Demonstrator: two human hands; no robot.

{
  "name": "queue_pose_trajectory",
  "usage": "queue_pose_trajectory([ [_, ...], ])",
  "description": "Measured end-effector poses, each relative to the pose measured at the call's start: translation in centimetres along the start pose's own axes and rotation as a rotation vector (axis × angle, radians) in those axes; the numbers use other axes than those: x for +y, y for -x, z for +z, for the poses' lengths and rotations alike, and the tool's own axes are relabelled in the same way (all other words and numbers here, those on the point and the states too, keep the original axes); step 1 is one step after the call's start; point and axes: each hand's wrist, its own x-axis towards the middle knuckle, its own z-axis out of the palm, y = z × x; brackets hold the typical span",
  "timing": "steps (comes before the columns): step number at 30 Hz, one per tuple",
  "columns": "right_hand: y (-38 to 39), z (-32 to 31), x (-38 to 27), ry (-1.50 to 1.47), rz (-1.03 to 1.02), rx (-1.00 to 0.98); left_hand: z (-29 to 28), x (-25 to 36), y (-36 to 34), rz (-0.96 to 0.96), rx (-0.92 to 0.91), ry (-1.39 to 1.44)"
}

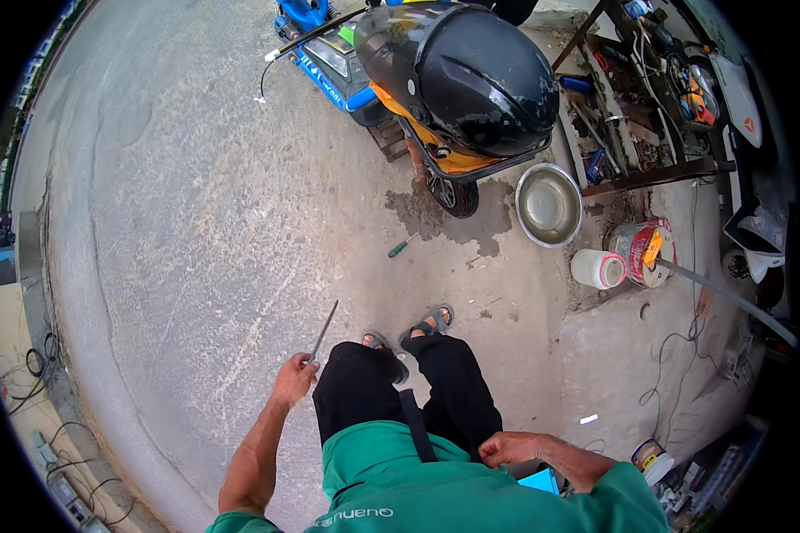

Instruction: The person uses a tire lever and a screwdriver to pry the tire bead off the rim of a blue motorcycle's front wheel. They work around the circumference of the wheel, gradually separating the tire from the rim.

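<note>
Two hands: our left hand grips thin dark rod by near end, likely keeping tip free, left of our black trousers. Our right hand curls by lap; whether holding anything, we cannot tell. Green-handled screwdriver lies on ground near wheel, perhaps for easy reach. Pale lettering marks our green shirt and blue frame.

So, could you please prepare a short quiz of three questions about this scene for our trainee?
1. Which hand holds the thin dark rod?
2. True or false: the right hand touches the metal basin.
3. The green-handled screwdriver lies: (a) in the metal basin; (b) on the ground; (c) on the person's knee.

Key: 1. The left hand. 2. False: it is near the green shirt. 3. b.
</note>
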Motion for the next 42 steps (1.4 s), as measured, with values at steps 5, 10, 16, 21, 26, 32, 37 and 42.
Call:
queue_pose_trajectory([
  [5,-6.1,-4.9,-5.2,-0.24,-0.034,0.374,6.3,8.6,-12.9,0.062,-0.23,-0.033],
  [10,-15.7,-17.9,-10.8,-0.885,-0.298,0.828,17.4,15.7,-22.7,0.452,-0.522,-0.223],
  [16,-26.6,-32.7,-5.7,-1.17,-0.823,1.397,23.3,21.6,-33.3,0.89,-1.072,-0.347],
  [21,-30.7,-37.8,-5.6,-1.171,-1.072,1.409,26.9,19.9,-42.1,1.143,-1.008,-0.453],
  [26,-32.3,-43.7,-1.7,-1.129,-1.113,1.641,30.0,21.6,-47.8,1.212,-1.132,-0.49],
  [32,-26.9,-41.1,-0.5,-0.535,-1.152,1.735,24.7,30.9,-55.0,1.408,-0.255,0.723],
  [37,-24.7,-35.7,-4.2,-0.148,-0.73,1.704,24.4,31.6,-51.5,1.297,0.018,0.482],
  [42,-20.7,-37.4,-7.2,0.155,-0.507,1.673,24.4,33.4,-52.2,1.299,-0.209,0.524],
])
